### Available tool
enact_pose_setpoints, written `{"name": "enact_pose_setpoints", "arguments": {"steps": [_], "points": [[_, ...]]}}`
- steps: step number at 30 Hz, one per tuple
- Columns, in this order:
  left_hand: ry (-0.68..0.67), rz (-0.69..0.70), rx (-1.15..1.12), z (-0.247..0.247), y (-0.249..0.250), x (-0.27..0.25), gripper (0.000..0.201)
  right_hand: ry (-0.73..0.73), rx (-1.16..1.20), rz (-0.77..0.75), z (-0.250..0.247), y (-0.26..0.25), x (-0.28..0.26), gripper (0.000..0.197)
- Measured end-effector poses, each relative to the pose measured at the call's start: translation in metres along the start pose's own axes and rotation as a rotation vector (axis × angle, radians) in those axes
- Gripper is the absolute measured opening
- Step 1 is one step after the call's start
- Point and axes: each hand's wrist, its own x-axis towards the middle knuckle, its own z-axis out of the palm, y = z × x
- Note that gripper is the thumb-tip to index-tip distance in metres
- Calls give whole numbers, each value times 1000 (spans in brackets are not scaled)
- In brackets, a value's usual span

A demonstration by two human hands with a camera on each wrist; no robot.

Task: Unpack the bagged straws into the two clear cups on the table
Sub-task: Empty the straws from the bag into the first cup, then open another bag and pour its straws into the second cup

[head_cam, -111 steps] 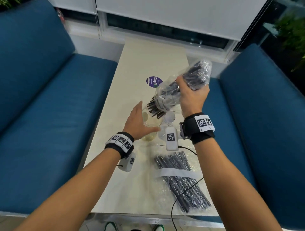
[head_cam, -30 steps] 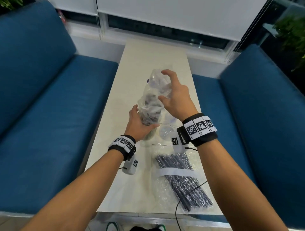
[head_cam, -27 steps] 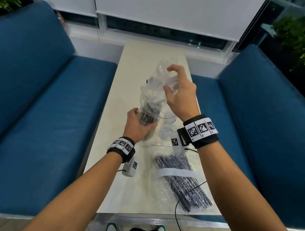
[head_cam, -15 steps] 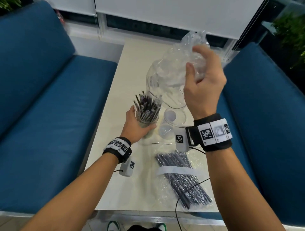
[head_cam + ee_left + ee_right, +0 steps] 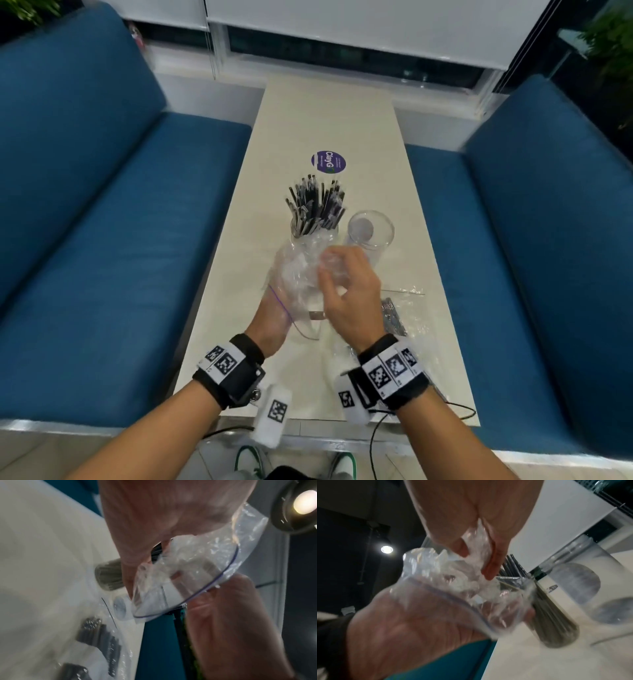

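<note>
A clear cup [image 5: 314,229] packed with upright black straws [image 5: 315,202] stands mid-table. To its right stands an empty clear cup [image 5: 371,230]. Just in front of the cups, both hands hold the emptied clear bag [image 5: 297,274] above the table. My right hand [image 5: 337,274] pinches its crumpled upper part, as the right wrist view shows [image 5: 476,561]. My left hand [image 5: 277,310] grips it from below near the purple-lined mouth [image 5: 214,582]. A second bag of black straws [image 5: 392,313] lies flat on the table, mostly hidden under my right wrist.
The narrow pale table [image 5: 325,113] runs between two blue sofas [image 5: 102,222] [image 5: 548,240]. A round purple sticker [image 5: 328,161] sits beyond the cups. Cables hang off the near table edge [image 5: 455,409]. A window sill closes the far end.
My right hand has brought the empty bag down from high above the table to just in front of the cups. My left hand has let go of the straw-filled cup and taken the bag.
</note>
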Motion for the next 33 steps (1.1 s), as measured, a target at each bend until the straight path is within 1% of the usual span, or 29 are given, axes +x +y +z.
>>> {"name": "enact_pose_setpoints", "arguments": {"steps": [1, 2, 3, 4, 5, 6, 7, 8, 10, 11, 12, 13, 14, 16, 17, 18, 20, 21, 22, 24, 26, 27, 28, 29, 31, 33], "points": [[35, -66, -91, 5, 5, -3, 38, -131, -5, 20, 6, 0, -8, 19], [88, -123, -151, 8, 9, -3, 37, -254, -50, 21, 10, 0, -15, 23], [149, -156, -173, 7, 9, -2, 39, -350, -131, 6, 12, 0, -21, 27], [202, -162, -178, 5, 8, -1, 45, -410, -216, -6, 13, 0, -26, 32], [254, -148, -170, 1, 4, -1, 54, -432, -281, 2, 12, 1, -29, 36], [304, -128, -180, -4, 0, -1, 57, -424, -299, 22, 10, 0, -31, 37], [347, -104, -192, -7, -3, -1, 52, -408, -256, 56, 7, -2, -33, 37], [377, -87, -198, -10, -4, -1, 42, -391, -154, 103, 5, -5, -34, 38], [421, -75, -187, -14, -2, -1, 27, -344, 124, 223, 4, -13, -40, 50], [437, -75, -162, -16, -2, 1, 21, -311, 215, 246, 5, -17, -44, 57], [442, -80, -141, -17, 0, 1, 16, -282, 241, 234, 7, -21, -47, 62], [429, -92, -131, -19, 0, 0, 16, -261, 224, 197, 11, -22, -50, 62], [399, -108, -152, -19, -1, -2, 17, -236, 194, 151, 15, -20, -52, 57], [326, -124, -182, -19, -2, -9, 14, -128, 157, 103, 25, -13, -52, 33], [296, -126, -173, -19, -2, -12, 13, -59, 156, 107, 29, -8, -51, 24], [249, -124, -177, -17, -2, -17, 18, 7, 154, 137, 33, -2, -50, 20], [131, -127, -216, -18, -5, -23, 36, 111, 132, 238, 41, 9, -49, 22], [110, -128, -184, -19, -8, -25, 44, 138, 122, 294, 45, 13, -50, 22], [124, -118, -113, -22, -13, -27, 49, 137, 131, 340, 49, 16, -52, 19], [247, -39, 168, -30, -25, -28, 54, 50, 180, 376, 53, 20, -59, 19], [342, 60, 398, -42, -36, -25, 57, -100, 186, 390, 52, 27, -65, 32], [350, 88, 504, -49, -42, -22, 59, -164, 166, 407, 49, 33, -67, 37], [340, 92, 636, -54, -47, -20, 60, -201, 131, 428, 45, 40, -67, 38], [320, 87, 779, -60, -55, -17, 61, -214, 84, 448, 38, 47, -67, 35], [286, 68, 1007, -68, -71, -12, 61, -200, -10, 486, 23, 66, -63, 26], [311, 11, 1141, -71, -85, -9, 59, -172, -89, 539, 8, 85, -52, 22]]}}
